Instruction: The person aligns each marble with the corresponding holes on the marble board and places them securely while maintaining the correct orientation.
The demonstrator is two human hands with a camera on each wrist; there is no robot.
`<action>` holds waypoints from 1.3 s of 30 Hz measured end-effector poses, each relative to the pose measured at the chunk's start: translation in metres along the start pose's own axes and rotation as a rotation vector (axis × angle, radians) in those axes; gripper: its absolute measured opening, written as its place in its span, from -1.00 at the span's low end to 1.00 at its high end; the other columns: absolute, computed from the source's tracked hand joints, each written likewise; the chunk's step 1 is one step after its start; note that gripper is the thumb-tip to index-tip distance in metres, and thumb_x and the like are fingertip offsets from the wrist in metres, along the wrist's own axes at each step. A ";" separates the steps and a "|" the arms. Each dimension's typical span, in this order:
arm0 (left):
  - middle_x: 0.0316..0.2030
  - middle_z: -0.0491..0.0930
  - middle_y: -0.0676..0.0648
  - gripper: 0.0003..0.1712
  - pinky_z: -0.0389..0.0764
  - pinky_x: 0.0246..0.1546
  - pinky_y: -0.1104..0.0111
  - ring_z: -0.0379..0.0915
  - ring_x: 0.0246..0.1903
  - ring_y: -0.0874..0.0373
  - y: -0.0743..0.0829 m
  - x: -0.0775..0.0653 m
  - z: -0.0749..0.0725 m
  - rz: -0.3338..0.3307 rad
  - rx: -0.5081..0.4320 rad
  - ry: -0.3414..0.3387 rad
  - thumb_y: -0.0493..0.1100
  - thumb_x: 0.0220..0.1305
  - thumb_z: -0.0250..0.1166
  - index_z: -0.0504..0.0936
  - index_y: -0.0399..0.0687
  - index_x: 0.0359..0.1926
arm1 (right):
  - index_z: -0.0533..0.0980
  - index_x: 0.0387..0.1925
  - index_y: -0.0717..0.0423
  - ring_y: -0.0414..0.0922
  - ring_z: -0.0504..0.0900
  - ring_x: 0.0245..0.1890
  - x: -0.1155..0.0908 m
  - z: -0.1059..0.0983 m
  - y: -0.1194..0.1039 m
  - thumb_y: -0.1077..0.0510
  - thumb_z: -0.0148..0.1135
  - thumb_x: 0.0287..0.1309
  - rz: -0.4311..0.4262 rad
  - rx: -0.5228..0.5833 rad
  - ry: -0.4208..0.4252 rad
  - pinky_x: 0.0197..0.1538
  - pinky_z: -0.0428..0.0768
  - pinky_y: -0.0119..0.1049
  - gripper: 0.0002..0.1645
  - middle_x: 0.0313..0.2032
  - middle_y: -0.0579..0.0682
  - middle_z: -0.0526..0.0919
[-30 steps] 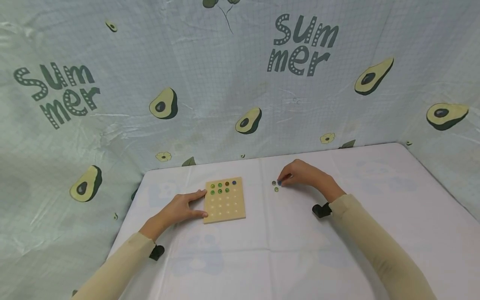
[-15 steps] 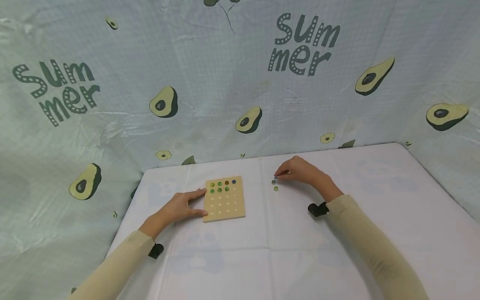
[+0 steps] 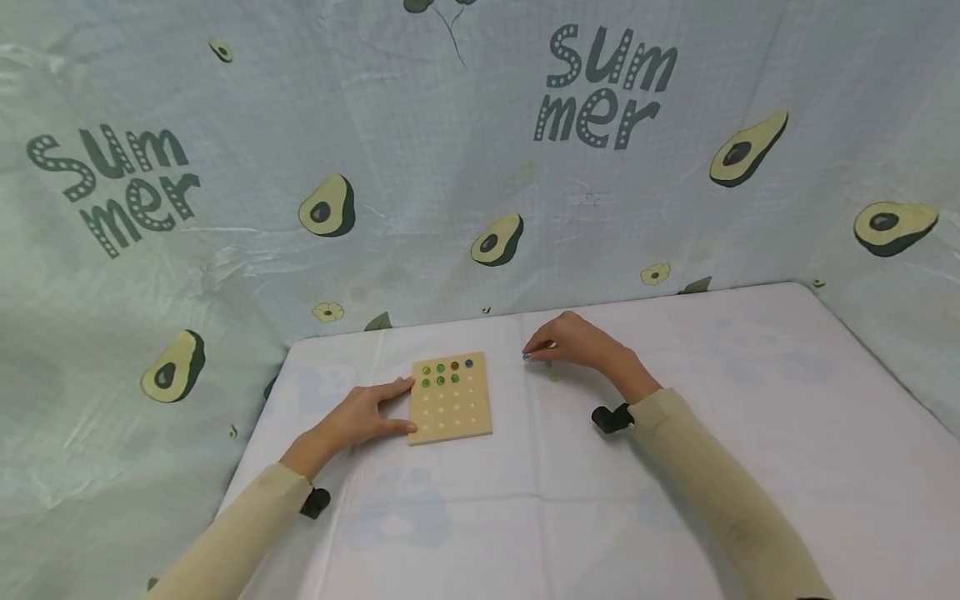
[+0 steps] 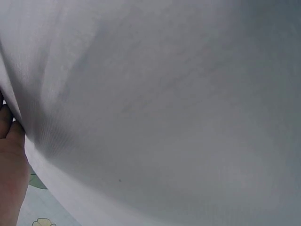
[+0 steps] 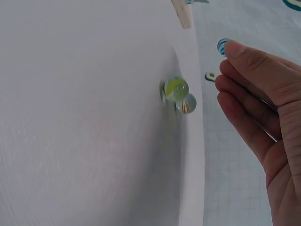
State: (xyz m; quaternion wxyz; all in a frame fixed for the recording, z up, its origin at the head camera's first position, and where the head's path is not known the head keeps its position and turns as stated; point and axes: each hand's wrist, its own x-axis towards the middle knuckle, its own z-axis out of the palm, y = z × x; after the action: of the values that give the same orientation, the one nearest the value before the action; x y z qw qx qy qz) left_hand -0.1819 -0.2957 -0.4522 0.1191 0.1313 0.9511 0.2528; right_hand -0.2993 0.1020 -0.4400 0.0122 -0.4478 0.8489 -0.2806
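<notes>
A square wooden board (image 3: 450, 410) with rows of shallow dimples lies on the table. Several marbles (image 3: 440, 367) fill its far row, and 3 green ones sit in the row below. My left hand (image 3: 358, 422) rests at the board's left edge, thumb and forefinger spread apart and touching it. Raised over the table to the right of the board, my right hand (image 3: 576, 343) pinches a blue-striped marble (image 5: 222, 46) between thumb and fingertips. Two loose marbles, a yellow-green one (image 5: 177, 89) and a clear striped one (image 5: 188, 104), lie on the table near that hand.
A white cloth (image 3: 480, 533) covers the table. Behind it hangs a pale sheet (image 3: 420, 133) printed with avocados and lettering. In the left wrist view, mostly the cloth shows.
My right hand has picked the blue marble up from beside the other loose marbles and carried it left, closer to the board. My left hand and the board have stayed put.
</notes>
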 end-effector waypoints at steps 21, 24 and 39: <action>0.47 0.26 -0.21 0.12 0.31 0.40 -0.09 0.15 0.47 -0.19 -0.001 0.001 0.000 -0.012 0.004 0.004 0.30 0.04 0.53 0.31 -0.01 0.53 | 0.79 -0.12 0.04 -0.35 0.72 -0.24 0.020 0.019 -0.015 0.14 0.49 0.19 -0.002 0.017 -0.020 -0.12 0.68 -0.46 -0.78 -0.21 -0.15 0.81; 0.47 0.26 -0.21 0.12 0.31 0.40 -0.08 0.15 0.48 -0.18 0.000 0.001 0.000 -0.016 -0.001 0.002 0.30 0.03 0.53 0.31 -0.01 0.53 | 0.79 -0.12 0.03 -0.34 0.72 -0.24 0.023 0.021 -0.017 0.14 0.49 0.19 -0.010 0.019 -0.018 -0.12 0.67 -0.47 -0.79 -0.21 -0.16 0.81; 0.48 0.25 -0.19 0.14 0.31 0.41 -0.06 0.16 0.48 -0.15 0.000 0.002 0.000 -0.014 -0.021 -0.006 0.32 0.00 0.54 0.31 0.02 0.53 | 0.79 -0.14 0.03 -0.40 0.69 -0.28 0.046 0.031 -0.034 0.10 0.47 0.21 -0.068 0.047 -0.023 -0.14 0.66 -0.51 -0.81 -0.22 -0.16 0.81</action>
State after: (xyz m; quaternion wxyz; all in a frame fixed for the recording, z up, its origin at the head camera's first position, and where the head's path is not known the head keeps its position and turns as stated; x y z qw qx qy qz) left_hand -0.1843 -0.2954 -0.4528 0.1252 0.1241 0.9489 0.2617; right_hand -0.2925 0.0373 -0.4390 0.0229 -0.4791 0.8263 -0.2954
